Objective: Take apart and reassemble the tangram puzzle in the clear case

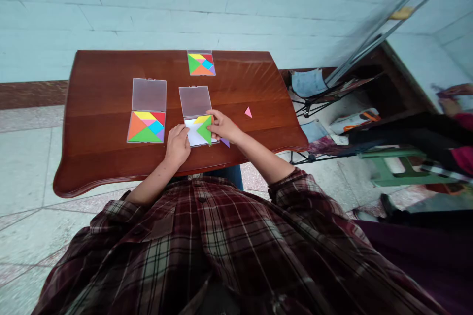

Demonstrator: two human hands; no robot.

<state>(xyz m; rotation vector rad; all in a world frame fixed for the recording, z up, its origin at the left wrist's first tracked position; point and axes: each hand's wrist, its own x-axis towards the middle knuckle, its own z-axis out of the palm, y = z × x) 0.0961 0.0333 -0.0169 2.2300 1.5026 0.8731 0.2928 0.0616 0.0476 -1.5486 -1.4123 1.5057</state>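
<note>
An open tangram case lies in front of me, its clear lid (195, 101) folded back and its white base (192, 137) partly bare. My right hand (222, 127) pinches a green triangle (205, 131) over the right part of this base. A yellow piece (200, 119) shows along the base's upper edge, partly covered by the green one. My left hand (178, 142) holds the left edge of the case, fingers bent onto it. Just right of the case, a purple triangle (225, 142) is half hidden by my right hand. Farther right lies a small pink triangle (249, 112).
A filled tangram (146, 127) with its lid open sits to the left on the brown table (99, 123). Another filled tangram (201, 64) is at the far edge, near the tiled wall. Folding chairs (308, 83), a green stool (393, 165) and another person (399, 130) are at right.
</note>
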